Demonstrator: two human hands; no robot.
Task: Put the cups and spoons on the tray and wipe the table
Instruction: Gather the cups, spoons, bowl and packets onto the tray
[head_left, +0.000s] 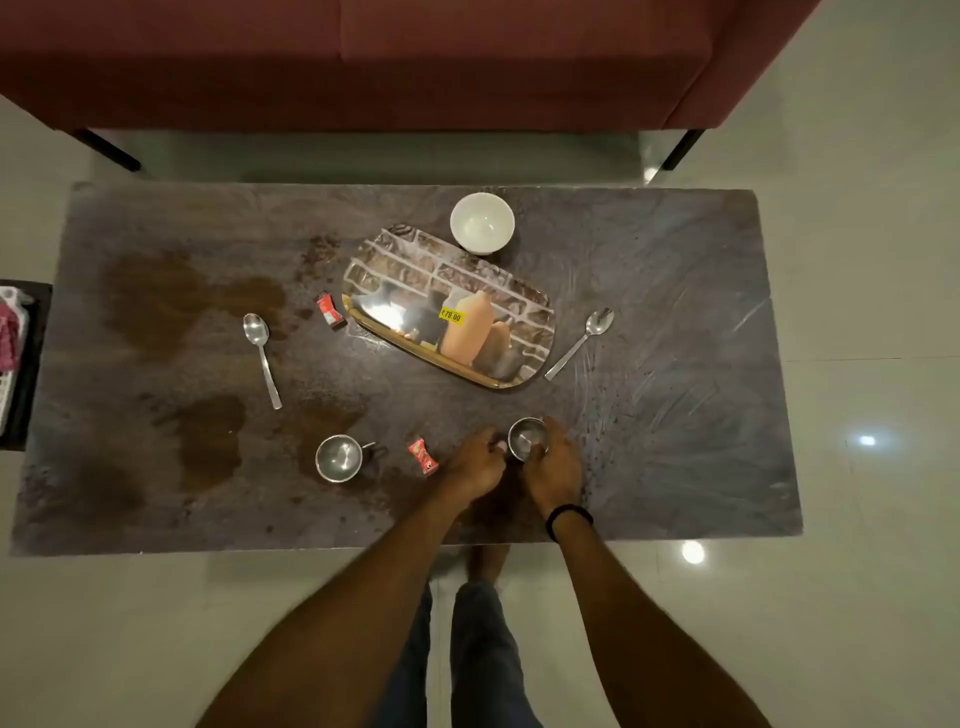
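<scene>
A steel cup stands near the table's front edge, and both hands are on it: my right hand wraps its right side, my left hand touches its left side. A second steel cup with a handle stands further left. An oval mirrored tray with a yellow price sticker lies in the middle of the dark stone table. One spoon lies left of the tray, another spoon lies to its right. Brown spill stains cover the table's left half.
A white bowl stands behind the tray. Two small red wrappers lie on the table, one wrapper at the tray's left end and another wrapper between the cups. A red sofa stands beyond the table. My legs are at the front edge.
</scene>
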